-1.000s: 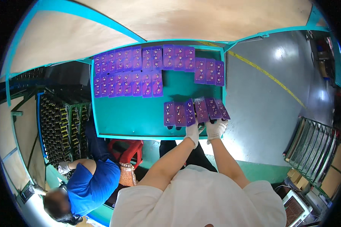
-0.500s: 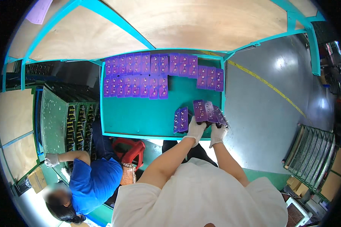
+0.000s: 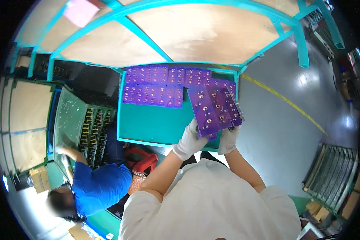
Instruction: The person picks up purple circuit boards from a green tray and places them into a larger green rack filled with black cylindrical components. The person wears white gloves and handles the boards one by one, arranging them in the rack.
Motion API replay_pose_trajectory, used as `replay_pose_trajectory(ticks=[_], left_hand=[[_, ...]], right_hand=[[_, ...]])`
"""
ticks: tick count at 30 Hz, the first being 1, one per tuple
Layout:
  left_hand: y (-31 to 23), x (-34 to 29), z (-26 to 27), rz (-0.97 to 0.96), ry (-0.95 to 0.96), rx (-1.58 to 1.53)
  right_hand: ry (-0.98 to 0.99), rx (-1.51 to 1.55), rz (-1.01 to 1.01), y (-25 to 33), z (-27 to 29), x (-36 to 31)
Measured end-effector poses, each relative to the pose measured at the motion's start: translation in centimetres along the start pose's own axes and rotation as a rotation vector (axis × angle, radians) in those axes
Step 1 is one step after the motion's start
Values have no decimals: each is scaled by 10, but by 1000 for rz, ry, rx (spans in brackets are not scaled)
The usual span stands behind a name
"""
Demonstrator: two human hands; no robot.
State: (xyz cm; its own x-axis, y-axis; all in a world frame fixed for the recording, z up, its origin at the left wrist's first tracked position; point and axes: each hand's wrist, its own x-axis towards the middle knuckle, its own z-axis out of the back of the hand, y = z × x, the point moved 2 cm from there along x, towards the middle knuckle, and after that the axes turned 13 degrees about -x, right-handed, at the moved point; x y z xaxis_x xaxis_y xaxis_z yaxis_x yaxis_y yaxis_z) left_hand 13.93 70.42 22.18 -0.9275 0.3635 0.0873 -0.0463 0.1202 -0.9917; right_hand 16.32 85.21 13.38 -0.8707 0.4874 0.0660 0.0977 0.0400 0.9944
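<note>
My left hand (image 3: 190, 143), in a white glove, grips the lower left edge of several purple circuit boards (image 3: 204, 109) held up above the table. My right hand (image 3: 229, 141), gloved too, closes on their lower right side. The boards overlap like a fan, with round metal parts on their faces; the rightmost one is tilted edge-on. Behind them, rows of similar purple boards (image 3: 154, 94) lie along the far side of the green, teal-edged tabletop (image 3: 152, 124). Part of another purple board shows just below the held ones; what supports it is hidden.
To the left, a co-worker in a blue shirt (image 3: 98, 186) reaches toward a green rack (image 3: 70, 118) with slotted shelves. A red stool (image 3: 142, 160) stands between us. Teal-framed wooden panels (image 3: 212, 32) rise beyond the table. Another rack (image 3: 332, 176) stands at the right.
Both hands have raised the boards toward me, so they look larger and hide part of the far rows. The co-worker's arm has lowered slightly. My view has shifted.
</note>
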Motion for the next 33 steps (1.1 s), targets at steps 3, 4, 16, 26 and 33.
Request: replay_pose_trajectory(ticks=[3,4,16,26,33], left_hand=[[-12,-15,20,206,-248,-642],[-23,-18,20,281,-431,-803],[-96,-74,26,-243,-640,-842],[-117,-115,89,-305,-538,-868],[-133,-175,168,-379,-562,-865]], right_hand=[[36,20,31,24,-22,5],[62,70,43,45,-32,2],[247,-136,586,54,-74,-26],[313,52,470,97,-122,-68],[335,-78,574,106,-198,-134]])
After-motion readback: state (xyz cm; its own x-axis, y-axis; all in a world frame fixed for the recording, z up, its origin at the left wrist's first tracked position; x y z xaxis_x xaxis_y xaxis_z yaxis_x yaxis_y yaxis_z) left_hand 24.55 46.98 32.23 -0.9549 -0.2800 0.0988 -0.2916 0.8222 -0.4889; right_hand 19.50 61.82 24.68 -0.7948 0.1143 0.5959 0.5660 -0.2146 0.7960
